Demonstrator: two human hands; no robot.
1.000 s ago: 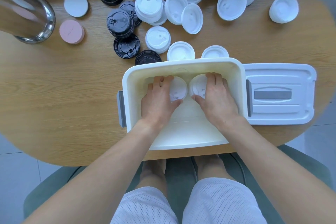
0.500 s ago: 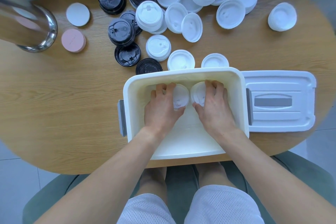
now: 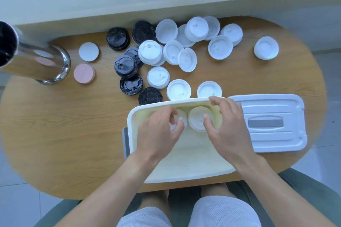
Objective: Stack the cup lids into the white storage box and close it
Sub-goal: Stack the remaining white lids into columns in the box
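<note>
The white storage box point(image 3: 133, 118) stands open at the table's near edge. Two white cup lids lie side by side against its far wall: one point(image 3: 196, 120) in plain sight, the other point(image 3: 183, 116) mostly hidden by my left hand point(image 3: 160, 131). That hand hovers over the box with loosely curled fingers and holds nothing. My right hand point(image 3: 225, 125) is spread above the box's right side, thumb tip near the visible lid, fingertips by the far rim. The box's own lid point(image 3: 268, 124) lies flat to the right.
Many loose white lids point(image 3: 158, 77) and several black lids point(image 3: 126, 65) are scattered across the far part of the wooden table point(image 3: 64, 125). A steel tumbler point(image 3: 39, 62), a pink disc point(image 3: 84, 73) and a white disc point(image 3: 88, 51) sit at the far left.
Both hands have let go of the two white lids and lifted off them, fingers spreading. The lids stay against the box's far wall. The view has tilted upward.
</note>
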